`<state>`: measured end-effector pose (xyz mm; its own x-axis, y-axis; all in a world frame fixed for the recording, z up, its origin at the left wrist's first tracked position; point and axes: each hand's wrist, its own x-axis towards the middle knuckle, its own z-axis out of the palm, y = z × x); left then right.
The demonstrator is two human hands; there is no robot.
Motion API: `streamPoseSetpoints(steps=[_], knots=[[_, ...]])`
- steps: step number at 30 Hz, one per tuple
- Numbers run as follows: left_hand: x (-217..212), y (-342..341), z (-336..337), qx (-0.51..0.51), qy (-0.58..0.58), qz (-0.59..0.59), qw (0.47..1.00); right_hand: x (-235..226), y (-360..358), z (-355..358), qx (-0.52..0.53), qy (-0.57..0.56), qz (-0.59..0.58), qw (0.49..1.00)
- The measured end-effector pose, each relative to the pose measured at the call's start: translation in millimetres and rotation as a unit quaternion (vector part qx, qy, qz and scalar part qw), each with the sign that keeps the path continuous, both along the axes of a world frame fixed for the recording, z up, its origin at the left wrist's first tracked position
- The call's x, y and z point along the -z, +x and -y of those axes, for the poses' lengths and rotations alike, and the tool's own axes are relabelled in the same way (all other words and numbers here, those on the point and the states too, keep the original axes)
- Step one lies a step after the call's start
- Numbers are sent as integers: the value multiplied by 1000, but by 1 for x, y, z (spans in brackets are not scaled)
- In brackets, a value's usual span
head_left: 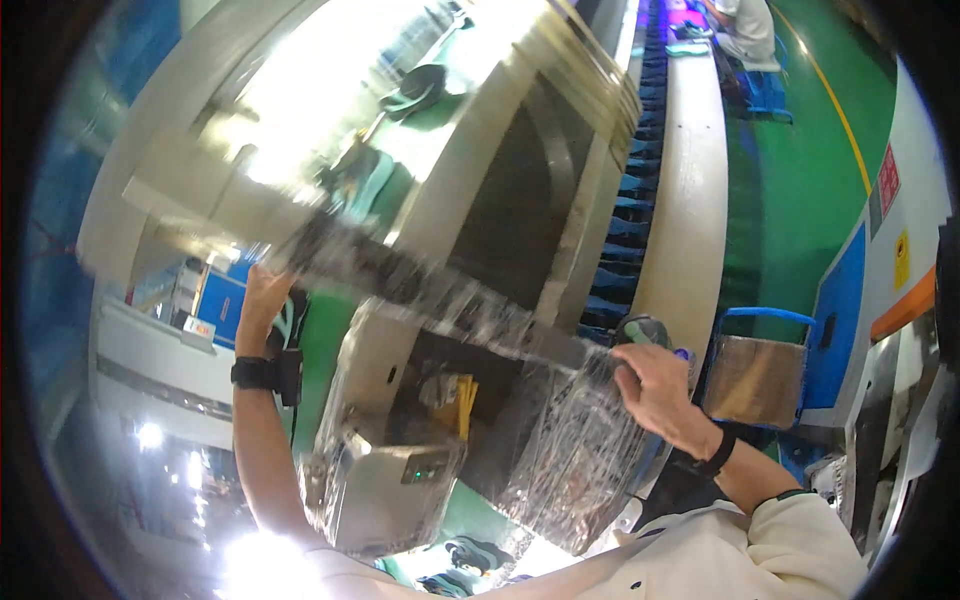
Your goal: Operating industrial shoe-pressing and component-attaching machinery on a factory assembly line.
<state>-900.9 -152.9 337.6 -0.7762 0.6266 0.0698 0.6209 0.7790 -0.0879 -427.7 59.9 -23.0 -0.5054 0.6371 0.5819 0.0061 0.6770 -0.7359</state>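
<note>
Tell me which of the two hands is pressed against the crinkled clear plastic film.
The right hand: its fingers rest on the clear plastic film, while the left hand reaches up by the grey machine.

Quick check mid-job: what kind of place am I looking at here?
Most likely a factory floor on a production line. A long conveyor runs past metal machines, the floor is painted green with a yellow line, and both hands hold a sheet of clear plastic film.
</note>
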Motion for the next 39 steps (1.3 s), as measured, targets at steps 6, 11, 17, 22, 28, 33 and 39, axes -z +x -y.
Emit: streamPoseSetpoints(steps=[6, 11, 17, 22, 28, 33, 39], knots=[[65, -12, -157, 20, 232, 91, 968, 15, -2, -13, -2, -31, -12, 999], [70, -36, -182, 18, 263, 116, 958, 11, -3, -19, -21, -55, -18, 998], [76, -17, -195, 7, 191, 23, 981, 12, -3, -21, -15, -51, -11, 999], [67, 48, -188, 4, 166, -25, 986, 15, -2, -18, -23, -47, -45, 998], [36, 131, -28, 402, -16, -396, 825, 13, 0, -13, -34, -38, -70, 996], [72, 330, 3, 35, 246, -134, 959, 18, 2, -18, -28, -24, -45, 998], [188, 432, 71, -25, 385, 115, 915, 14, -4, -11, -49, 2, -49, 998]])
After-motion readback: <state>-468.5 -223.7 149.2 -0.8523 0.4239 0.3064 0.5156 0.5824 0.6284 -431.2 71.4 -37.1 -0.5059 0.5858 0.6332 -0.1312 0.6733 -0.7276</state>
